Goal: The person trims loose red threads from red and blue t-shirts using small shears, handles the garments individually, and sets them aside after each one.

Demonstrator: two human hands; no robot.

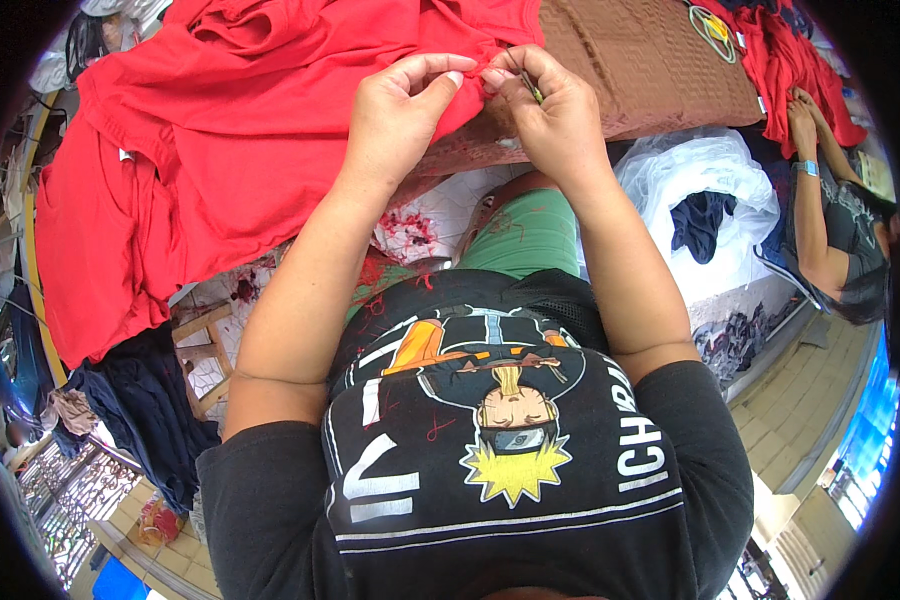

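A large red garment (260, 150) lies spread over the padded brown surface and hangs down at the left. My left hand (400, 110) is closed at its edge, thumb and index finger bringing a bit of red cloth or thread together. Close beside it, my right hand (555, 105) pinches at the same red edge with thumb and index finger. A slim metal tool like thread snips (536, 92) lies inside the right hand's grip, mostly hidden by the fingers. The fingertips of both hands are a short gap apart.
A brown textured cover (650, 70) stretches to the right, with a coiled pale cord (712, 35) on it. A white plastic bag (660, 185) holding dark cloth stands below. At right, another person's hand (802, 125) touches red cloth. Dark cloth (145, 410) hangs at lower left.
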